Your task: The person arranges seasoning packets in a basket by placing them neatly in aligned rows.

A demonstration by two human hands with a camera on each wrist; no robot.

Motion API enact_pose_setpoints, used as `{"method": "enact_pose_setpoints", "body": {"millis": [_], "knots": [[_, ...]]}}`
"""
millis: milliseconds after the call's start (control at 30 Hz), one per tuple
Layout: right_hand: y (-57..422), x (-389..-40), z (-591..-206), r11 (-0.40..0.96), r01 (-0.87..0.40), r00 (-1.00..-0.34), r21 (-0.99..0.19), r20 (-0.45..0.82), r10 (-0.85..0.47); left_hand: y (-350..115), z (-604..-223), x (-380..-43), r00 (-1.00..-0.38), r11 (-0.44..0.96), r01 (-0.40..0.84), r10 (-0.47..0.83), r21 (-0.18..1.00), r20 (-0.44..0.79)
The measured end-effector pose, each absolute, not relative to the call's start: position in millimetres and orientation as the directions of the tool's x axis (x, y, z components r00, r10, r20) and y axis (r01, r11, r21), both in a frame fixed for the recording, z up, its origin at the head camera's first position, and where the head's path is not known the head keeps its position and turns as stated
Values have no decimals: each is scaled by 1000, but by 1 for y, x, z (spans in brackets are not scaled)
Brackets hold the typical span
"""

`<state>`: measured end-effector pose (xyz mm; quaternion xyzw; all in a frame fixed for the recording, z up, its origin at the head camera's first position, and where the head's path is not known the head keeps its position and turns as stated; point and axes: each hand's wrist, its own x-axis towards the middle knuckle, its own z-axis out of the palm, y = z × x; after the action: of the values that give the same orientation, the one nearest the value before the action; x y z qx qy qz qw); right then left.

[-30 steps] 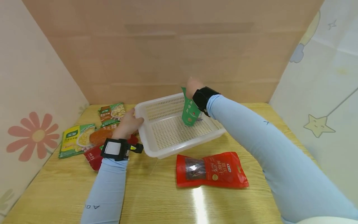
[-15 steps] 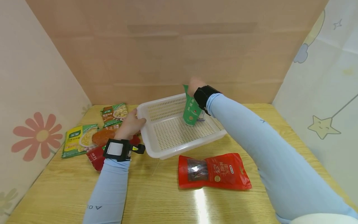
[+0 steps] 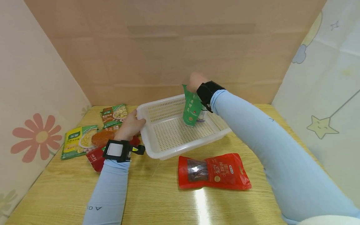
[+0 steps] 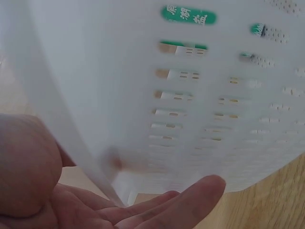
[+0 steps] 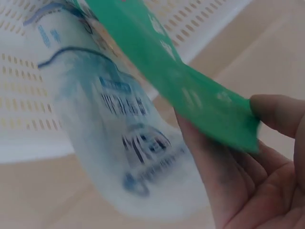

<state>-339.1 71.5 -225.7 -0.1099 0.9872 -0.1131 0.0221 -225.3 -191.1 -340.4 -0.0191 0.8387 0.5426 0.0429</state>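
In the head view my left hand grips the left end of a white perforated plastic basket. The left wrist view shows the thumb on one side of the rim and the fingers beneath the wall. Over the basket's right half, my right hand pinches the top edge of a green packet with white characters. That packet hangs upright, its lower end inside the basket. Beside it is a whitish plastic bag with blue print, mostly hidden behind the green packet in the head view.
A red pouch with a dark window lies in front of the basket. To the left are a yellow-green packet, a brown-green packet, an orange-brown item and a red box-like pack. A cardboard wall stands behind.
My right hand has risen slightly, still pinching the green packet. The left hand keeps its grip on the basket, which is nearly in the same place.
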Motion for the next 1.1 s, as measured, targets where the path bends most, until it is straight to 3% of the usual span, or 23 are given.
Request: {"method": "enact_pose_setpoints", "body": {"millis": [200, 400, 600, 800, 1100], "knots": [[83, -343, -205, 924, -290, -957, -248, 72, -281, -192, -342, -227, -996, 407, -79, 16, 910, -93], [101, -323, -166, 861, -249, -966, -443, 43, -257, -193, -344, -229, -996, 411, -74, 20, 908, -91], [127, -302, -142, 762, -223, -973, -607, 96, -209, -197, -342, -230, -995, 405, -72, 33, 912, -93], [158, -280, -158, 682, -241, -970, -691, 168, -173, -202, -342, -230, -995, 427, -71, 28, 902, -92], [209, -248, -226, 665, -206, -979, -718, 153, -138, -209, -343, -230, -996, 447, -65, 31, 892, -88]]}}
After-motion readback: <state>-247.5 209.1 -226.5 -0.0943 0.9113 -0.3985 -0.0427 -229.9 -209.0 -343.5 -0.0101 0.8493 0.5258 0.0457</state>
